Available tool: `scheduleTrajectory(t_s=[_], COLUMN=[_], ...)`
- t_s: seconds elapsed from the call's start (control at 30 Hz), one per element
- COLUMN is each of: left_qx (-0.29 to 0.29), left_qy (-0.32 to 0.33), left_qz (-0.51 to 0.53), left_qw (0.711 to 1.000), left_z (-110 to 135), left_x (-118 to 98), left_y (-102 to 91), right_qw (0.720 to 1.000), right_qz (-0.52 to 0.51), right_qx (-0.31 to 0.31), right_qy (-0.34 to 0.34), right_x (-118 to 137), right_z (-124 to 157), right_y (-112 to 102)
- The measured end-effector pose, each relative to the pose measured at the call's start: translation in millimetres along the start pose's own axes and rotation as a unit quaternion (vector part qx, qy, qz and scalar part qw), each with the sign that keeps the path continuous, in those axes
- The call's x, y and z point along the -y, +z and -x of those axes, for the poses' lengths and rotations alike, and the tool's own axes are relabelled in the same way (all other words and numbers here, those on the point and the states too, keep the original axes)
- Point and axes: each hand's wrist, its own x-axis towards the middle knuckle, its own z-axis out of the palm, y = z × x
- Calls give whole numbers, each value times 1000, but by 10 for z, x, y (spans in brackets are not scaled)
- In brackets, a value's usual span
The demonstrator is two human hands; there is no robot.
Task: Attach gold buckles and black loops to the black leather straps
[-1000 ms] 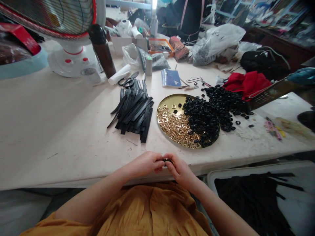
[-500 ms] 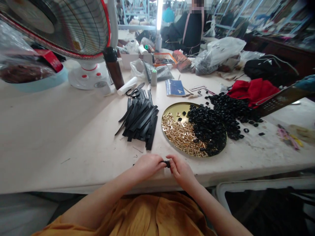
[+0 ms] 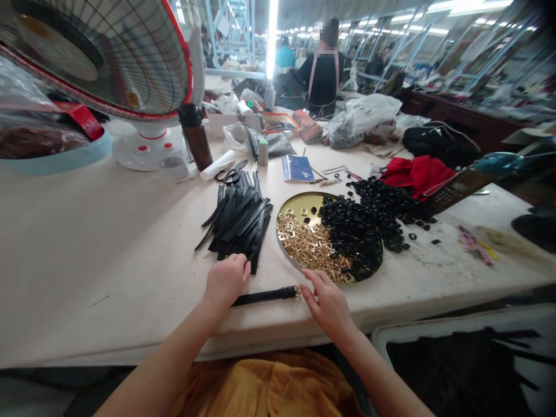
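Observation:
My left hand is at the near ends of a pile of black straps, fingers curled down against them. Whether a strap is pinched under the fingers is hidden. A finished-looking black strap with a gold buckle lies flat along the table's front, its left end partly covered by my left hand. Just right of the buckle, my right hand hovers with fingers apart, holding nothing. Beyond it, a round gold tray bears gold buckles and small black loops.
More black loops spill behind the tray beside a red cloth. Scissors, a blue booklet, a thread spool and a brown bottle stand farther back. A fan is at left, a white bin below right.
My hands have parted. The buckled strap, earlier between my fingers, now lies on the table. My left hand has moved left and forward to the strap pile; my right hand has opened.

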Motion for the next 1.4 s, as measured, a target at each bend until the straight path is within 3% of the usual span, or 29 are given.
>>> scheduleTrajectory(t_s=[0.1,0.2,0.3,0.4,0.53,0.6,0.67,0.77,0.83,0.9,1.0,1.07,1.17,1.23,1.3,1.4], left_qx=[-110,-219,-201,-188,-192,-178,-151,-54,40,130,230,277,318,328,337,356], left_qy=[25,141,304,372,347,321,267,145,79,42,-11,-65,-122,-127,-120,-115], left_qz=[65,176,274,324,334,359,393,442,485,547,659,720,771,787,793,794], left_qw=[991,949,890,849,855,858,867,884,870,826,716,633,538,507,493,479], left_z=[48,165,288,320,262,244,235,198,149,94,36,22,30,48,74,122], left_x=[41,-57,-289,-545,-683,-641,-577,-547,-589,-651,-711,-720,-722,-732,-745,-755], left_y=[-274,-603,-809,-801,-638,-593,-579,-556,-513,-461,-409,-397,-394,-393,-391,-384], right_qw=[999,997,991,975,964,973,987,993,989,980,971,983,995,961,902,829], right_qz=[-24,-51,-99,-182,-258,-228,-159,-16,94,180,228,174,-63,-254,-400,-512], right_qx=[-20,-60,-52,-34,-29,-9,-26,-99,-84,-44,-9,-30,-50,-8,38,75], right_qy=[-11,-19,-67,-120,-58,-25,5,55,72,76,70,52,57,105,156,214], right_x=[121,333,556,687,628,478,245,-183,-431,-595,-658,-595,-397,-239,-103,13], right_z=[-55,-139,-199,-176,-46,1,-14,-167,-319,-457,-566,-560,-467,-380,-295,-195], right_y=[-48,-138,-239,-264,-251,-295,-368,-463,-494,-509,-537,-559,-553,-504,-431,-329])
